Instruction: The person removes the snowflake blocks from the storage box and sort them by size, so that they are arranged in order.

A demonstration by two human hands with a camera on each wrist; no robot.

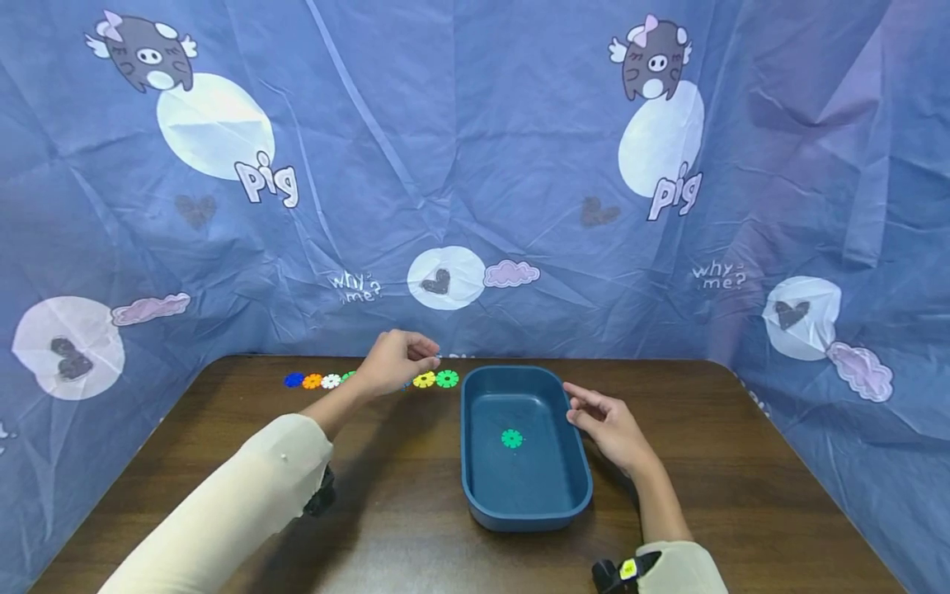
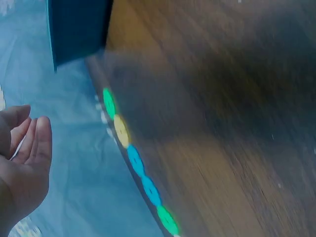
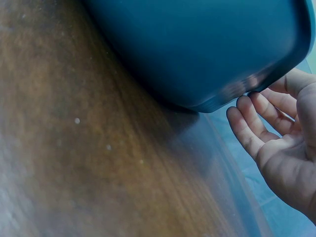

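Note:
My left hand (image 1: 393, 363) is raised over a row of small snowflake-shaped plastic discs along the table's far edge. Its fingers are loosely bent, and nothing shows between thumb and fingertips in the left wrist view. The row includes a yellow disc (image 1: 424, 379), a green disc (image 1: 448, 379), an orange disc (image 1: 312, 381) and a dark blue disc (image 1: 293, 380); the hand hides part of it from the head view. Beside the row stands a blue plastic bin (image 1: 525, 518) with one green disc (image 1: 512, 439) inside. Fingertips of my right hand (image 1: 612, 429) touch the bin's right side near the rim.
Everything stands on a brown wooden table (image 1: 393, 503). A blue printed cloth (image 1: 475, 190) hangs right behind its far edge and along both sides. The bin's raised walls rise between my two hands.

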